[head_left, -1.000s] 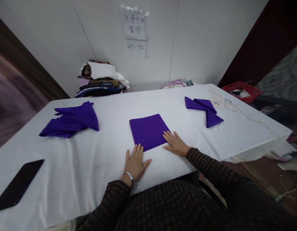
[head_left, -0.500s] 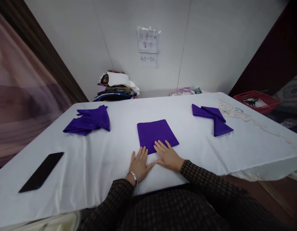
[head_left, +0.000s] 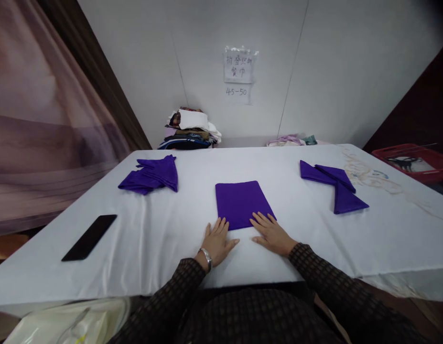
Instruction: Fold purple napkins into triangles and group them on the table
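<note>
A purple cloth, folded into a flat four-sided shape, lies on the white tablecloth in front of me. My left hand, with a silver bracelet at the wrist, rests open with its fingertips on the cloth's near left corner. Across the near right part of the cloth lie the spread fingers of my right hand, its thumb on the tablecloth. Neither hand grips anything.
Crumpled purple cloth lies back left, and a folded purple piece at the right. A black phone-like slab is at the left. Stacked clothes sit behind the table; a red basket stands beyond its right side.
My right hand has slid right along the cloth's near edge, away from my left hand, which stays at the left corner. The camera view has shifted a little.
</note>
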Action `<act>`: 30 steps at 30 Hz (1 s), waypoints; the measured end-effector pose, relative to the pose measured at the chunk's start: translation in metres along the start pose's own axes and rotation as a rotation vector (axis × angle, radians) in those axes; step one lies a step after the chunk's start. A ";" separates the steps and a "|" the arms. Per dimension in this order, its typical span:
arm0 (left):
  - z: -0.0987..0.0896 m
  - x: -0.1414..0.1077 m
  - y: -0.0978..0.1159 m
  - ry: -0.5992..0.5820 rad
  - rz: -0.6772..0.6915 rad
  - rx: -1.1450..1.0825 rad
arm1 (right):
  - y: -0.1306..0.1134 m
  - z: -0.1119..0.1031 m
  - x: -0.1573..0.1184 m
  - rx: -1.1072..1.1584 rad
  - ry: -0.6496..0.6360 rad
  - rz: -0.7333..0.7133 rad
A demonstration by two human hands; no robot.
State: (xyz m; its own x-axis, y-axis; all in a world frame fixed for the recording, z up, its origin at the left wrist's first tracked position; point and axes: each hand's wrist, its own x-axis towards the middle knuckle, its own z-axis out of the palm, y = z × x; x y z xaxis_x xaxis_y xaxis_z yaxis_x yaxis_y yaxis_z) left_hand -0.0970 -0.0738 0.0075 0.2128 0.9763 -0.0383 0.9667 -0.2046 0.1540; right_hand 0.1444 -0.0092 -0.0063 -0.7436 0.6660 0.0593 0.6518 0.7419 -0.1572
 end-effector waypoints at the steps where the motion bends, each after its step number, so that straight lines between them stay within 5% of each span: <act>1: -0.003 0.003 0.007 0.014 0.007 -0.007 | 0.000 0.001 0.000 -0.005 0.001 -0.004; 6: 0.001 0.025 0.051 0.088 0.198 -0.059 | 0.003 0.005 0.000 -0.034 -0.004 -0.022; 9: 0.013 0.034 0.059 0.049 0.186 -0.077 | 0.005 0.008 0.000 -0.038 -0.005 -0.031; 23: 0.005 -0.030 -0.025 0.008 -0.072 0.033 | 0.004 0.007 -0.002 0.029 0.017 -0.010; 30: -0.018 0.024 -0.029 0.139 -0.095 0.022 | 0.004 0.005 -0.002 0.009 0.005 -0.009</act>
State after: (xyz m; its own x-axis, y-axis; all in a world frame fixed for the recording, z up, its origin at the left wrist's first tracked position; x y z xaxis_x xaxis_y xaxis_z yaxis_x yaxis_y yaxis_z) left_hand -0.1223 -0.0434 0.0200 0.0999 0.9913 0.0851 0.9847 -0.1108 0.1348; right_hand 0.1475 -0.0084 -0.0120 -0.7485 0.6598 0.0657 0.6439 0.7470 -0.1656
